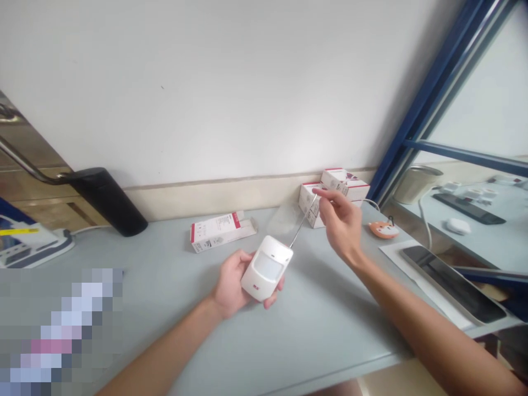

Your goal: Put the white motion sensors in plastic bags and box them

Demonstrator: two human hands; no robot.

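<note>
A white sensor-like device [268, 268] with a curved window and a small red logo rests in my left hand [234, 283], whose fingers wrap round its sides and back. From the device's upper right corner a thin metal antenna [304, 221] slants up to the right, extended. My right hand [339, 220] pinches the antenna's tip between thumb and index finger. Behind the device, on the grey table [165, 308], lies a white and red carton [223, 231], its right end apparently open.
White and red boxes [345, 184] stand by the wall behind my right hand. A black cylinder [108, 201] leans at the left. An orange animal-faced item [383, 229] and a dark phone-like slab [454, 282] lie at the right, near a blue frame [416, 118].
</note>
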